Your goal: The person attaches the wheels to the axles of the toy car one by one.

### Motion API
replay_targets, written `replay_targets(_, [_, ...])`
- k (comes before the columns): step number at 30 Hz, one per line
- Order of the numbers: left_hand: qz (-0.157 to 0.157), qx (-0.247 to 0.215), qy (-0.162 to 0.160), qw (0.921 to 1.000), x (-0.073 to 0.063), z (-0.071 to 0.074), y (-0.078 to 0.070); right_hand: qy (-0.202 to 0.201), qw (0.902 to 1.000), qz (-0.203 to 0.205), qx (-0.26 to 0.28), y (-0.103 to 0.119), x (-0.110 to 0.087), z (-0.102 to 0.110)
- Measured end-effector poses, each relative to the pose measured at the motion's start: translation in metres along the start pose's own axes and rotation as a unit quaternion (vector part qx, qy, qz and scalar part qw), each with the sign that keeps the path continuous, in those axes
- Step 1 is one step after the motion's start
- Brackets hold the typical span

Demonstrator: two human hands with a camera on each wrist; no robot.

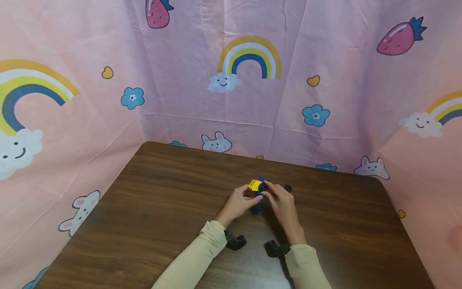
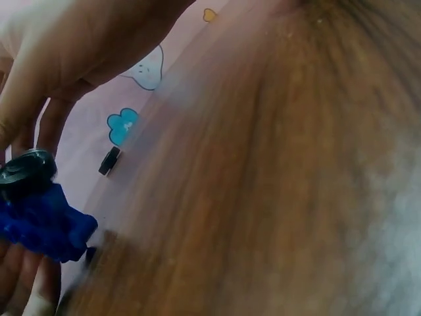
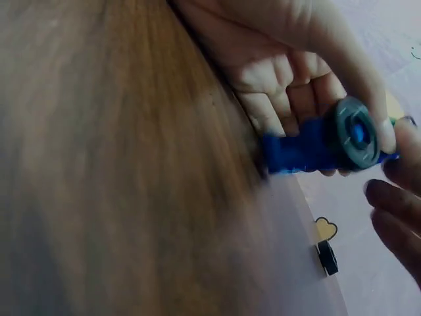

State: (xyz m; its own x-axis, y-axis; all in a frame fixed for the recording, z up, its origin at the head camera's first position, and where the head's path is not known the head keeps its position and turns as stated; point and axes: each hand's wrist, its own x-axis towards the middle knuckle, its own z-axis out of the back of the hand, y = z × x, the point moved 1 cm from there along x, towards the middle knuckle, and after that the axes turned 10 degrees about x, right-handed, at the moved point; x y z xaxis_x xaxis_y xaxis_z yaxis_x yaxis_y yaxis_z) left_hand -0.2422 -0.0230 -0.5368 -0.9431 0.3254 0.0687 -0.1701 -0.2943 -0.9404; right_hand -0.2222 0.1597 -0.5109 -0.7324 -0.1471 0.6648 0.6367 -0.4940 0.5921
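Observation:
Both hands hold a small toy vehicle built of blocks, with a blue body (image 1: 258, 206), a yellow block (image 1: 254, 185) on top and a black wheel (image 3: 355, 133) with a blue hub on its side. My left hand (image 1: 238, 202) grips the body from the left, its thumb beside the wheel and its other fingers behind the blue part. From the right, my right hand (image 1: 283, 202) pinches the far end near a wheel. In the right wrist view its fingers (image 3: 399, 210) overlap the toy's end. Fingers partly cover the toy in every view.
A loose black wheel (image 1: 287, 188) lies on the brown wooden table (image 1: 162, 200), just beyond the right hand. Black wrist-worn devices (image 1: 236, 240) stick out inward from both wrists. A pink patterned cloth (image 1: 173, 80) hangs behind the table and along its sides.

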Motion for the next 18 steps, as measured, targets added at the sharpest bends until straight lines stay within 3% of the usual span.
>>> replay_targets(5, [-0.04,0.016,-0.028,0.9987,0.0,0.0,-0.001,-0.001,0.9996,0.03,-0.002,0.001,-0.004,0.005])
replay_targets(9, [-0.062,0.037,-0.046,0.9963,-0.002,0.0,-0.001,-0.038,0.9986,0.031,0.018,-0.004,-0.006,0.014])
replay_targets(13, [-0.099,0.059,-0.058,0.9917,-0.001,-0.001,0.0,-0.087,0.9959,-0.006,0.025,-0.015,-0.007,0.029])
replay_targets(18, [-0.145,0.071,-0.042,0.986,-0.001,-0.002,0.002,-0.12,0.9896,-0.08,-0.003,-0.03,-0.008,0.049])
